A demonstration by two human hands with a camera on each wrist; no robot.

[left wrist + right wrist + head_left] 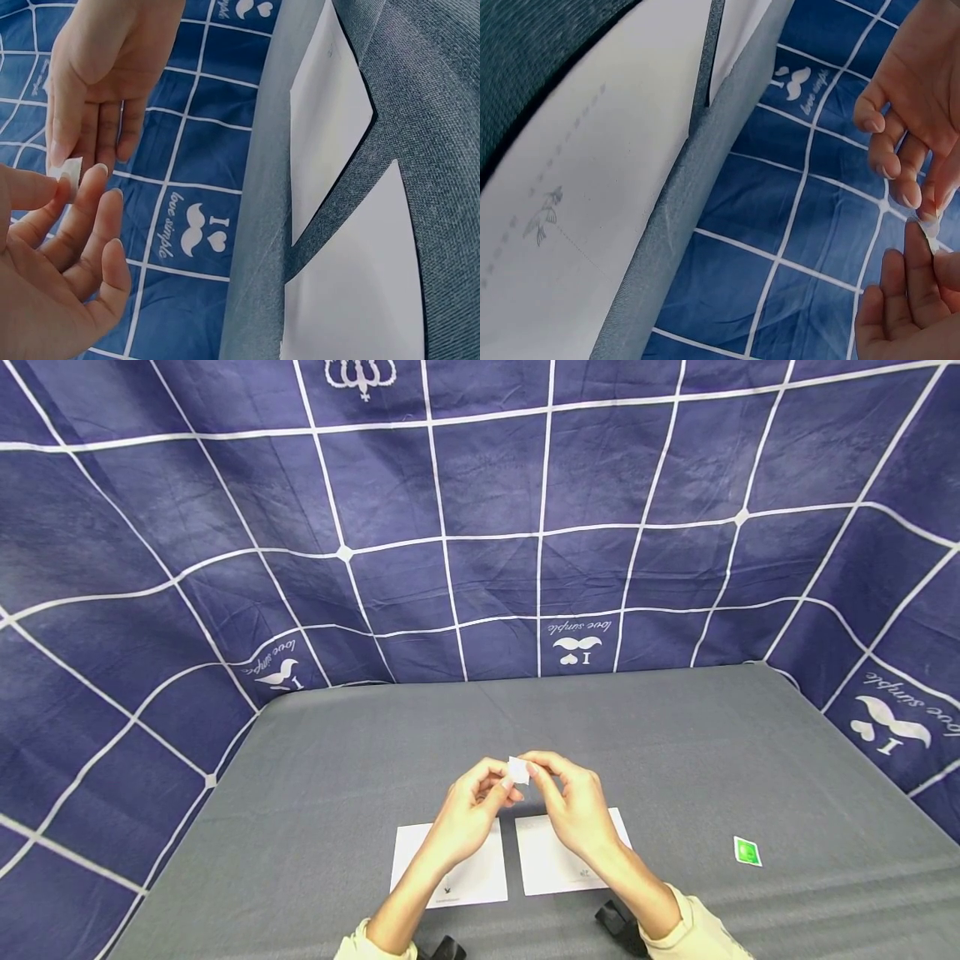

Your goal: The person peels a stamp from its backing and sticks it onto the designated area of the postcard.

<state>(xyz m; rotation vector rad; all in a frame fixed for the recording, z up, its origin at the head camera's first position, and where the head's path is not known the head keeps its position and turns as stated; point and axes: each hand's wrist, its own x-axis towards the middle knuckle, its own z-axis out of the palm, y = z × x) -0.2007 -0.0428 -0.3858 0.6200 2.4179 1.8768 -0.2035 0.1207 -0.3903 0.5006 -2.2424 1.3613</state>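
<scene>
Over the grey table, a small white paper-like square (518,770) is held up between both hands. My left hand (467,817) pinches its left side between thumb and forefinger; in the left wrist view the other fingers are loosely bent. From the right, my right hand (576,802) pinches the same square (72,174) with thumb and forefinger. The fingertips of the two hands almost meet, covering part of it. Beneath the hands lie a left white sheet (480,881) and a right white sheet (540,868), side by side with a narrow gap.
A small green square with a white border (747,852) lies on the table (675,752) to the right. Small grey bird prints (544,217) mark the right sheet. Blue cloth (487,568) with white grid lines hangs behind and at both sides.
</scene>
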